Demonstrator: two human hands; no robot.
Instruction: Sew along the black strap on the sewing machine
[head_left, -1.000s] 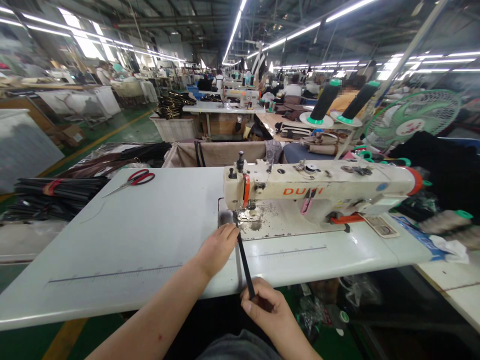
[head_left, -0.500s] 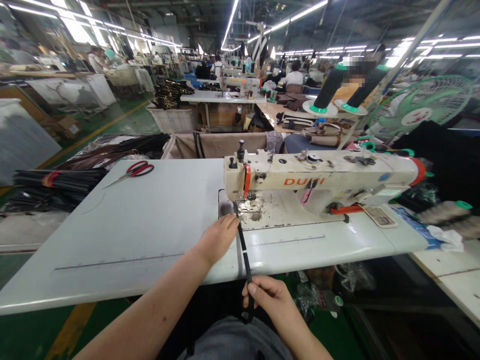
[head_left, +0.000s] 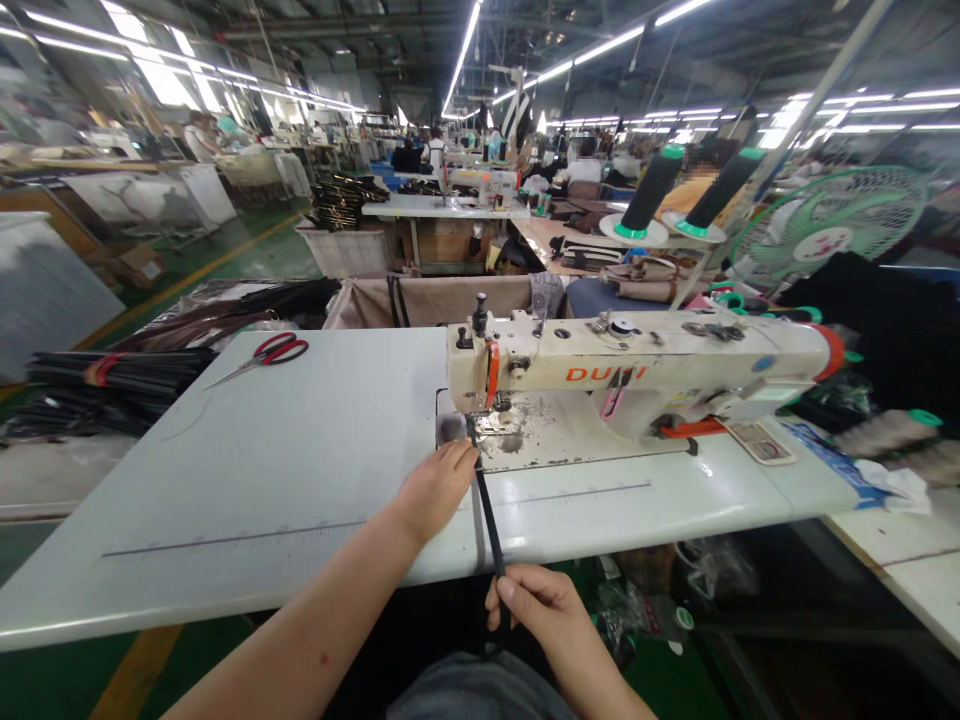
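A narrow black strap (head_left: pixel 489 515) runs from under the presser foot of the sewing machine (head_left: pixel 570 365) down over the front edge of the white table (head_left: pixel 300 440). My left hand (head_left: pixel 439 487) lies just in front of the presser foot, its fingers together and holding the strap against the table. Below the table edge, my right hand (head_left: pixel 534 605) pinches the strap between thumb and fingers. The strap's lower end hangs toward my lap, partly lost against the dark clothing. The needle tip is too small to make out.
Red-handled scissors (head_left: pixel 266 355) lie at the table's back left. Bundles of black strips (head_left: pixel 120 375) are stacked beyond the left edge. Black thread cones (head_left: pixel 649 195) stand behind the machine, near a green fan (head_left: pixel 829 225). A cloth-lined bin (head_left: pixel 442 297) sits behind the table.
The white mark on the strap between my hands is no longer visible. Both hands keep their grip near the same places. The whole view has shifted slightly.
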